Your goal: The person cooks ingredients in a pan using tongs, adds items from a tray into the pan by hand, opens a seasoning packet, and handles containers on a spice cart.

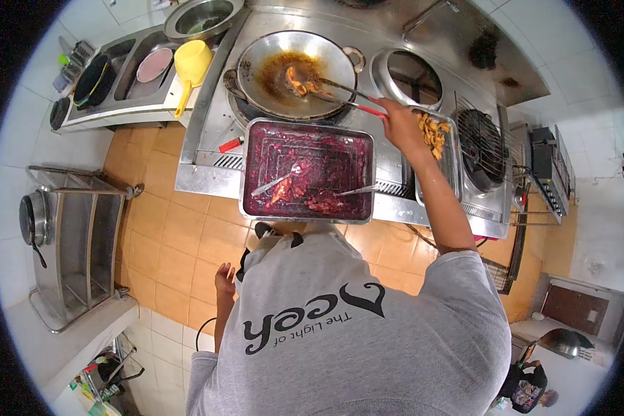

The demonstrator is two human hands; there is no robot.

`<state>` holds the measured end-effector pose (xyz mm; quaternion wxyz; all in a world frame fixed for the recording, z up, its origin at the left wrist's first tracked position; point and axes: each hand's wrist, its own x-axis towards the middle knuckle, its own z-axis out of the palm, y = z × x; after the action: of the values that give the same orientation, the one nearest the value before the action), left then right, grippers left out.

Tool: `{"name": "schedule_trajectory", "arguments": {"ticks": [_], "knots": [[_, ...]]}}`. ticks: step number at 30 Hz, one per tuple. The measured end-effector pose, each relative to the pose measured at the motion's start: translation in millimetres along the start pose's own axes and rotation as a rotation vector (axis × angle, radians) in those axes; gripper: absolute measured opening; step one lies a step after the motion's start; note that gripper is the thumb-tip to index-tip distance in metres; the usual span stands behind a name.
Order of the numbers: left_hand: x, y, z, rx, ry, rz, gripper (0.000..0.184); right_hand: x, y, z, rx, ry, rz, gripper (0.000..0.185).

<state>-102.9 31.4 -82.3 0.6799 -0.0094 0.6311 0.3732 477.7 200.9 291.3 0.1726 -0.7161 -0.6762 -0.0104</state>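
Note:
My right hand (401, 125) is closed around a pair of long metal tongs (357, 106) with a red grip, reaching over the wok. The tongs' far end is at browned pieces of food (298, 82) in dark oil inside the large wok (256, 52). My left hand (225, 279) hangs low at my side, fingers apart and holding nothing. In front of me, a rectangular metal tray (305, 218) is smeared with dark red marinade. It holds a few coated pieces (284, 191), a spoon (274, 182) and another metal utensil (359, 190).
Right of the wok, fried pieces (433, 135) lie in a second tray (453, 163). Beyond are a ring-shaped burner (409, 76) and a wire rack (482, 142). A red lighter (231, 145) lies left of the front tray. A yellow dipper (193, 62) rests by the sink. Another person (523, 385) is at lower right.

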Motion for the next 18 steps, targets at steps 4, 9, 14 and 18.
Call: {"name": "schedule_trajectory", "arguments": {"ticks": [4, 9, 14, 18], "knots": [[31, -30, -23, 0.038, 0.016, -0.022, 0.028, 1, 6, 36, -0.107, 0.036, -0.051, 0.032], [32, -19, -12, 0.011, -0.001, -0.036, 0.029, -2, 10, 19, 0.033, -0.048, -0.017, 0.032], [-24, 13, 48, 0.012, 0.056, 0.037, 0.027, 0, 44, -27, 0.155, -0.183, -0.068, 0.035], [-29, 13, 55, 0.063, 0.011, 0.016, 0.024, 12, 66, -20, 0.342, -0.216, -0.199, 0.038]]}}
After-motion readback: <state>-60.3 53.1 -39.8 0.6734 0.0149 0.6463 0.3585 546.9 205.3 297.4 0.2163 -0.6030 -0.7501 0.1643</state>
